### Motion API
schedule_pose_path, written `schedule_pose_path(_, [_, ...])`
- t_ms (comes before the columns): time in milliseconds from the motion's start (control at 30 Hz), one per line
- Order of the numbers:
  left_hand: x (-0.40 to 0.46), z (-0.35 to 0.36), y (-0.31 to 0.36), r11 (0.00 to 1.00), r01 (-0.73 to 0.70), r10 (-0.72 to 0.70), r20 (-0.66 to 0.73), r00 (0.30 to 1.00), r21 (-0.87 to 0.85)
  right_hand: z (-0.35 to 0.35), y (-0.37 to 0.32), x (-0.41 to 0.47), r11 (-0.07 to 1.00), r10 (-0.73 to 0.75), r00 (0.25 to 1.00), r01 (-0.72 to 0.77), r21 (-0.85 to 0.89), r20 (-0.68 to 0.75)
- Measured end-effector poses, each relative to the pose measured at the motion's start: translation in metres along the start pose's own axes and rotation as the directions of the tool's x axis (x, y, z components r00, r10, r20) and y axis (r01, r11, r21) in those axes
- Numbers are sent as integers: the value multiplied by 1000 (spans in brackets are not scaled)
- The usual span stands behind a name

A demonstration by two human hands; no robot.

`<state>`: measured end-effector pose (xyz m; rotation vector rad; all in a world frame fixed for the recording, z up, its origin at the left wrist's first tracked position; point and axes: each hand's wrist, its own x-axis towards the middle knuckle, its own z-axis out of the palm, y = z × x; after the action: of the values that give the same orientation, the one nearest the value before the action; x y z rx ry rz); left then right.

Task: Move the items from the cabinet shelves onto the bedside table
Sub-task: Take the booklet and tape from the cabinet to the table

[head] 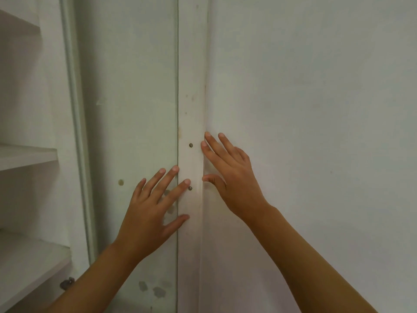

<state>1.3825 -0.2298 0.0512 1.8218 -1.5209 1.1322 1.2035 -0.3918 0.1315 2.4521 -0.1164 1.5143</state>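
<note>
White painted wood fills my view, and both of my hands are spread flat against it. My left hand [150,206] has its fingers straight and fanned, holding nothing; the palm lies over a glass door panel [126,109], while its index fingertip and thumb reach across onto the narrow white door edge [191,98] just to its right. A small screw [190,188] sits right at the tip of that index finger, and a second screw [191,145] is higher up the same strip, just to the left of my right hand's fingertips.

My right hand [230,177] is likewise flat and spread, gripping nothing. Its fingers lie on the plain white door [316,109] that runs off to its right, and its fingertips and thumb tip meet the seam where that door joins the narrow strip. The two hands sit near each other with the strip between them, the right one higher than the left.

Well off to the left of my left hand I see the cabinet shelves [24,154], white boards at several heights, and the parts I can see carry no items. A metal hinge [67,283] shows below the lowest shelf, next to my left forearm. Smudges mark the glass below my left wrist. I cannot see the bedside table from here.
</note>
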Motion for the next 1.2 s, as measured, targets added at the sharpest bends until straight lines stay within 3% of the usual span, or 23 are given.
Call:
schedule_pose_path(267, [-12, -8, 8, 995, 76, -73, 50, 996, -62, 1, -9, -5, 998, 36, 999, -36, 52, 3])
schedule_pose_path(533, [-52, -31, 14, 958, 288, -282, 185, 941, -5, -13, -36, -11, 979, 160, 977, -176, 106, 144])
schedule_pose_path(633, [-72, -56, 9, 950, 313, -308, 182, 934, 3, -20, -62, -16, 978, 183, 977, -192, 85, 107])
schedule_pose_path(800, [-116, -109, -4, 911, 413, -404, 177, 897, -15, -11, -120, -21, 969, 86, 993, -103, 225, 85])
schedule_pose_path(967, [-178, -162, -27, 819, 573, -565, 161, 809, -6, 17, -190, -20, 919, 32, 981, -105, 380, 193])
schedule_pose_path(1200, [-268, -223, -54, 743, 666, -668, 150, 729, 69, 53, -290, -22, 839, -73, 949, -108, 533, 307])
